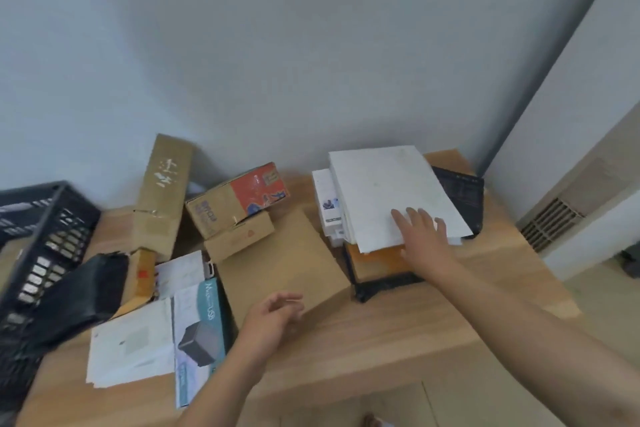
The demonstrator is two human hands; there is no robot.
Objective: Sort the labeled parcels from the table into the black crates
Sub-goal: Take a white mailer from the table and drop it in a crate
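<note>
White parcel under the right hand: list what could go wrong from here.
1. The white parcel lies tilted on a full black crate, overhanging its rim. With the right hand resting flat on it, a push may slide it off.
2. The small white boxes beside it stand at the crate's edge and may topple onto the table.
3. The left hand hovers free near the flat brown parcel and could bump it.

a crate (45, 239) sits at the table's (398, 333) left edge, boxes (235, 211) piled right of it. a second crate (384, 282) stands far right, holding stacked flat parcels (388, 191).
</note>
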